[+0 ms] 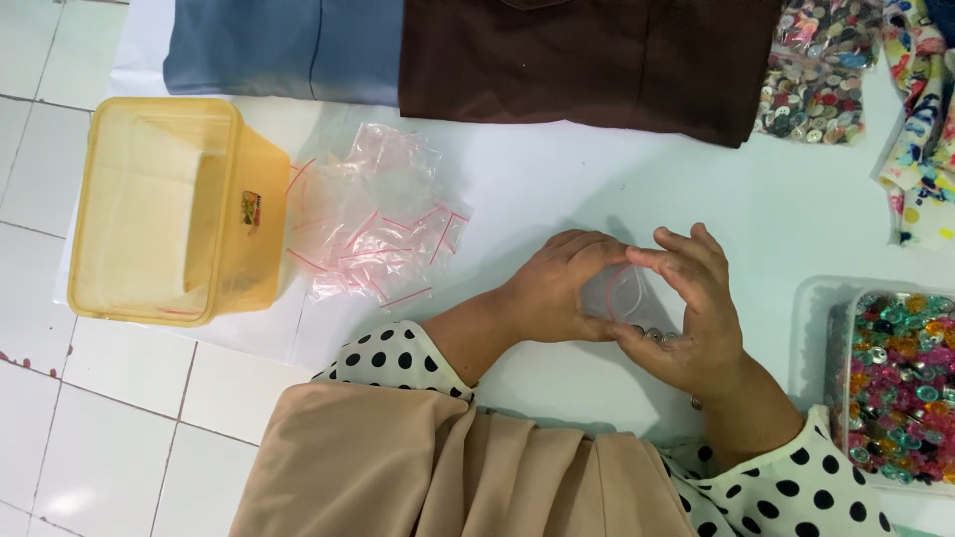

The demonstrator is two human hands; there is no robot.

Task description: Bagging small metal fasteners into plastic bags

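My left hand (557, 288) and my right hand (691, 308) meet over the white sheet, both gripping one small clear zip bag (622, 298) with a pink strip at its mouth. A few small shiny buttons lie at the bottom of that bag. To the left of my hands, a loose pile of empty clear zip bags (373, 219) rests on the sheet. At my right stands a clear plastic container of coloured buttons (900, 388).
A yellow plastic tub (174, 209) lies at the left edge of the white sheet (557, 169). Folded blue cloth (284, 45) and brown cloth (587, 60) lie along the far side. A bag of mixed buttons (816, 70) and patterned fabric (925, 119) sit far right.
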